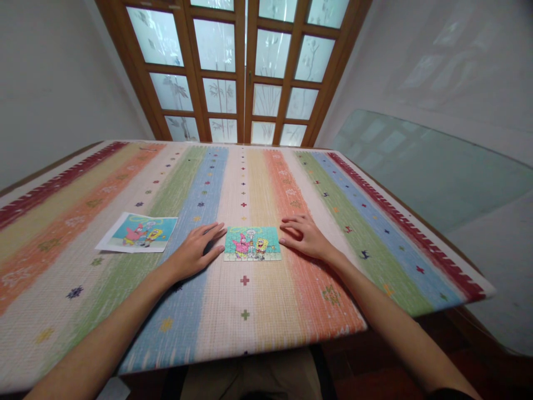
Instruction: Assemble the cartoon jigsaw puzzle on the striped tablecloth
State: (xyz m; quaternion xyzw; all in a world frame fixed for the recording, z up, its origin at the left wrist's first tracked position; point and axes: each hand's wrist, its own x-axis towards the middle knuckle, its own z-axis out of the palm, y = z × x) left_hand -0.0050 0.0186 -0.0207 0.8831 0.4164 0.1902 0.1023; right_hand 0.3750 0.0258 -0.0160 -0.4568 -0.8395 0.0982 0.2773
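A small jigsaw puzzle (252,244) with cartoon figures on a turquoise ground lies flat on the striped tablecloth (266,300), its pieces joined into a full rectangle. My left hand (200,248) rests at its left edge, fingers apart and thumb close to the side. At the right edge is my right hand (307,236), fingers slightly bent and spread, with fingertips at or very near the border. Neither hand grasps anything. Left of my left hand lies a printed picture (141,233) of the same scene with a white margin.
The table's front edge (245,351) runs just below my forearms. Beyond the table stand wooden doors (241,72) with frosted glass panes. A pale greenish panel (433,166) leans or sits along the wall on the right.
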